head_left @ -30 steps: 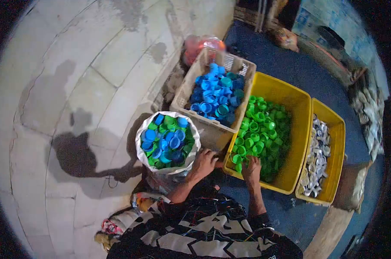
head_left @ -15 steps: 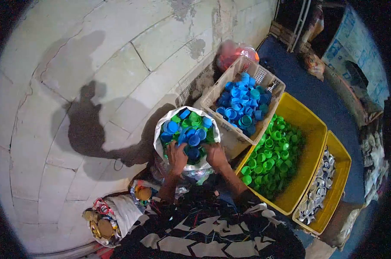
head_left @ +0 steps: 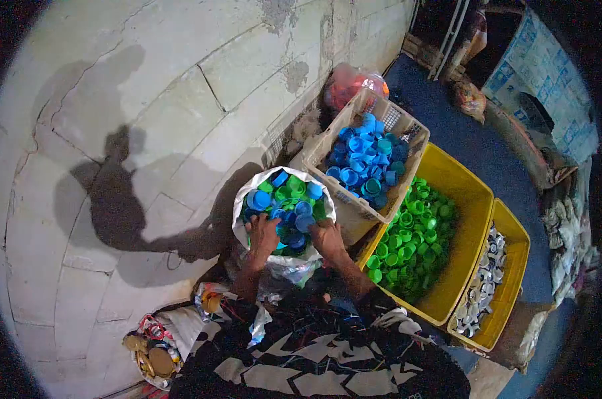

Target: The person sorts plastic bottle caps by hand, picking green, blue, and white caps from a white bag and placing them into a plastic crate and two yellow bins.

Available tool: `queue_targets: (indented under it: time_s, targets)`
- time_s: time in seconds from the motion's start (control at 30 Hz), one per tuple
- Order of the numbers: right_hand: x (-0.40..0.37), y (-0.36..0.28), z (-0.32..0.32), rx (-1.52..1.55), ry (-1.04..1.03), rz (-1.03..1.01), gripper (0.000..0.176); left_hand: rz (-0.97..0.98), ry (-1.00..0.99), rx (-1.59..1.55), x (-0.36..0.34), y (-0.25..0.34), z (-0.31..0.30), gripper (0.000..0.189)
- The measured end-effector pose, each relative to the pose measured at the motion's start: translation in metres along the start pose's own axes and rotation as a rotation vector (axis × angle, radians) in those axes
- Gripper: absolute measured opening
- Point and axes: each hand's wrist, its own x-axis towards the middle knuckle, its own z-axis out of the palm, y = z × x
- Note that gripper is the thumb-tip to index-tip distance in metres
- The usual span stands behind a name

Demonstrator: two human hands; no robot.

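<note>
Caps (head_left: 304,208) fill the sack (head_left: 239,211) under left hand (head_left: 262,234) and right hand (head_left: 327,239), presumably for easy reach, though I cannot tell either's grip.

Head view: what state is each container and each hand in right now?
White sack: open, well filled with blue and green caps.
Beige crate: open-topped, holding mostly blue caps.
Larger yellow bin: open, partly filled with green caps.
Smaller yellow bin: open, partly filled with pale pieces.
Left hand: over the sack's caps, grip unclear.
Right hand: at the sack's right side, grip unclear.
</note>
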Motion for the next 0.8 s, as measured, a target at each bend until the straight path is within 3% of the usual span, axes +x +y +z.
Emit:
queue_targets:
  time_s: [0.17, 0.3, 0.33, 0.37, 0.43, 0.53, 0.63, 0.67, 0.77, 0.8]
  targets:
    - [-0.036, -0.009, -0.035, 0.081, -0.033, 0.107, 0.033, 0.01, 0.016, 0.055, 0.01, -0.007, 0.012, 0.037]
    - [-0.06, 0.004, -0.014, -0.004, 0.058, 0.058, 0.041, 0.014, -0.058, 0.039, 0.023, -0.001, -0.008, 0.029]
    - [-0.064, 0.005, -0.012, -0.014, 0.062, 0.037, 0.041, 0.096, 0.023, -0.065, 0.03, -0.03, 0.039, 0.024]
    - [-0.068, 0.006, -0.011, -0.026, 0.065, 0.015, 0.041, 0.101, -0.037, -0.025, 0.031, -0.033, 0.038, 0.025]
    - [-0.077, 0.007, -0.01, 0.032, 0.094, 0.012, 0.038, 0.111, -0.15, 0.054, 0.037, -0.03, 0.028, 0.027]
    - [-0.082, 0.004, -0.024, 0.108, 0.133, 0.066, 0.032, 0.136, 0.0, 0.075, 0.031, -0.019, -0.001, 0.023]
    - [-0.094, 0.003, -0.026, 0.181, 0.199, 0.107, 0.025, 0.079, 0.001, -0.092, 0.022, -0.015, -0.035, 0.02]
    - [-0.098, 0.006, -0.026, 0.202, 0.229, 0.115, 0.022, 0.118, 0.082, -0.165, 0.02, -0.02, -0.029, 0.015]
    - [-0.106, 0.004, -0.043, 0.219, 0.296, 0.104, 0.015, 0.054, 0.007, -0.308, 0.014, 0.001, -0.047, 0.021]
    - [-0.109, 0.008, -0.044, 0.209, 0.265, 0.09, 0.015, 0.112, 0.037, -0.294, 0.013, 0.015, -0.057, 0.021]
